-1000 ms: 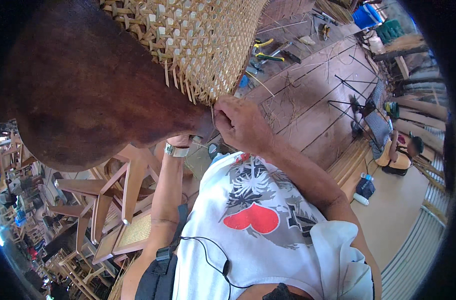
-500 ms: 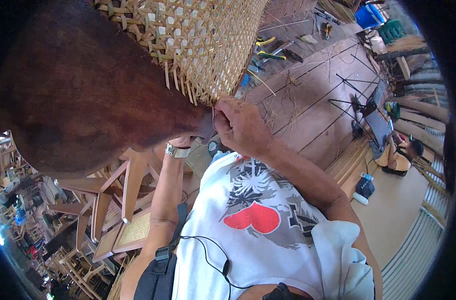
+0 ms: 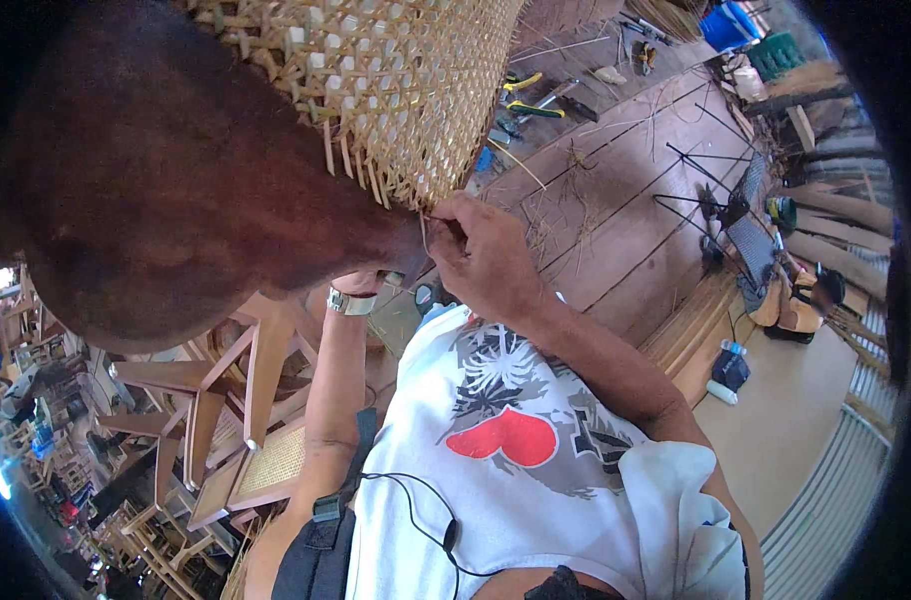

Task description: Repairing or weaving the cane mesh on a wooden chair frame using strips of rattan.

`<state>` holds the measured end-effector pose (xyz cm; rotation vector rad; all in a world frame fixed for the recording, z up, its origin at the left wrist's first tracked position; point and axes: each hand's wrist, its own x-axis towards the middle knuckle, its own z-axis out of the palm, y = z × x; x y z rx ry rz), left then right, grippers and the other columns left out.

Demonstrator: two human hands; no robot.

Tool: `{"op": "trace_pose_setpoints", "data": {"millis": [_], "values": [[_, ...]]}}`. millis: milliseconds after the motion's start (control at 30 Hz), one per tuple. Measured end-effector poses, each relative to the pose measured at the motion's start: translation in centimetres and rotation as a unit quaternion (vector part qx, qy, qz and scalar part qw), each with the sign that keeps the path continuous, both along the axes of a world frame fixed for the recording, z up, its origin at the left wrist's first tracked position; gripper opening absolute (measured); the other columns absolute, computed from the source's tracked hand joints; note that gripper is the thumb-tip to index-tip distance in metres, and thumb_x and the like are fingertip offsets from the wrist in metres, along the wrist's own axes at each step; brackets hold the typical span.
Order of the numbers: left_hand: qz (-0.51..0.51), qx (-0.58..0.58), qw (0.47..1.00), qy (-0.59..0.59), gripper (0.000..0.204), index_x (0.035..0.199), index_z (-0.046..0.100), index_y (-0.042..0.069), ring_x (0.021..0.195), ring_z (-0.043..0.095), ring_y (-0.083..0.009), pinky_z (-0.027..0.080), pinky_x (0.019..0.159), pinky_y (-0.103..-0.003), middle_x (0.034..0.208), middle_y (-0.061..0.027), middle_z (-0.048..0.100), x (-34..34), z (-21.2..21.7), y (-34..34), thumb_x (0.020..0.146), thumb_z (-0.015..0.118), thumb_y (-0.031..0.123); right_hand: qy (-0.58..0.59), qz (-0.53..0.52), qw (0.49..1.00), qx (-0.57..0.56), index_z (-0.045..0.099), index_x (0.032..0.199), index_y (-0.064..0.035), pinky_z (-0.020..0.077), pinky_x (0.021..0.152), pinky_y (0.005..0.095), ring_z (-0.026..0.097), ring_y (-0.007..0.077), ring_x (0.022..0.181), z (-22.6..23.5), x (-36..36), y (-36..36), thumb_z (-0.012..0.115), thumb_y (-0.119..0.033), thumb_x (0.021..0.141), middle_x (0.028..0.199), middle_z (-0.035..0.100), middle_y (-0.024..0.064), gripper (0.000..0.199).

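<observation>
A dark brown wooden piece (image 3: pixel 166 190), broad and curved, fills the upper left and narrows toward my hands. Woven cane webbing (image 3: pixel 396 95) stretches along its edge, with loose strand ends sticking out at the lower border. My right hand (image 3: pixel 488 258) is closed in a pinch at the narrow end, on a thin cane strand (image 3: pixel 425 232) by the webbing's lower corner. Beneath the wooden piece is my left hand (image 3: pixel 359 282), with a metal watch at the wrist; its fingers are mostly hidden behind the wood.
Yellow-handled pliers (image 3: pixel 536 110) and other tools lie beyond the webbing. Cane scraps litter the plank floor (image 3: pixel 616 240). Wooden chair frames (image 3: pixel 216 400) stand at left. At far right sits another person (image 3: pixel 801 300), near a black-legged chair (image 3: pixel 746 225). A blue bucket (image 3: pixel 731 27) stands at the back.
The wooden piece and webbing have shifted very slightly in view. My right hand keeps its pinch at the corner, turned a little; my left hand stays under the wood.
</observation>
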<state>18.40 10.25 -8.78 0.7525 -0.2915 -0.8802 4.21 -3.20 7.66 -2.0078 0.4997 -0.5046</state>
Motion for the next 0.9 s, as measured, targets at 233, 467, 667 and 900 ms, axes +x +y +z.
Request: {"op": "trace_pose_setpoints", "data": {"millis": [233,467,667,900], "values": [[-0.018,0.002,1.0,0.007,0.057,0.128,0.052,0.01,0.108,0.056,-0.0197,0.048,0.094,-0.037,0.121,-0.0014,0.06,-0.6,1.5,-0.2,0.079,0.079,0.018,-0.045,0.028,0.992,-0.117,0.058,0.092,-0.0001,0.0488,0.068,0.0423,0.062,0.0382,0.077,-0.6,0.2,-0.3,0.059,-0.001,0.082,0.082,0.06,0.0183,0.01],[-0.032,0.016,0.999,0.001,0.055,0.127,0.052,0.011,0.106,0.057,-0.0178,0.05,0.09,-0.035,0.12,-0.0001,0.06,-0.4,0.2,0.5,0.08,0.079,0.02,-0.054,0.049,0.988,-0.134,0.053,0.088,-0.0014,0.0469,0.064,0.0443,0.059,0.039,0.073,-0.9,0.5,-0.5,0.057,0.0,0.08,0.079,0.055,0.0178,0.009],[0.002,0.018,0.998,-0.056,0.057,0.129,0.051,0.011,0.108,0.056,-0.0196,0.049,0.094,-0.037,0.121,-0.0013,0.059,-0.5,-1.6,0.9,0.08,0.079,0.019,-0.064,0.052,0.985,-0.151,0.053,0.086,-0.0012,0.0473,0.064,0.044,0.059,0.038,0.073,-1.1,0.5,-0.6,0.057,0.002,0.077,0.076,0.053,0.0162,0.01],[-0.007,0.031,0.999,-0.043,0.055,0.13,0.05,0.01,0.111,0.054,-0.0204,0.046,0.096,-0.037,0.125,-0.0027,0.057,-0.3,-0.7,0.6,0.083,0.076,0.018,-0.085,0.045,0.981,-0.17,0.052,0.087,-0.001,0.0481,0.065,0.0443,0.059,0.038,0.074,-1.4,0.8,-0.2,0.058,0.0,0.076,0.078,0.054,0.0165,0.012]]}}
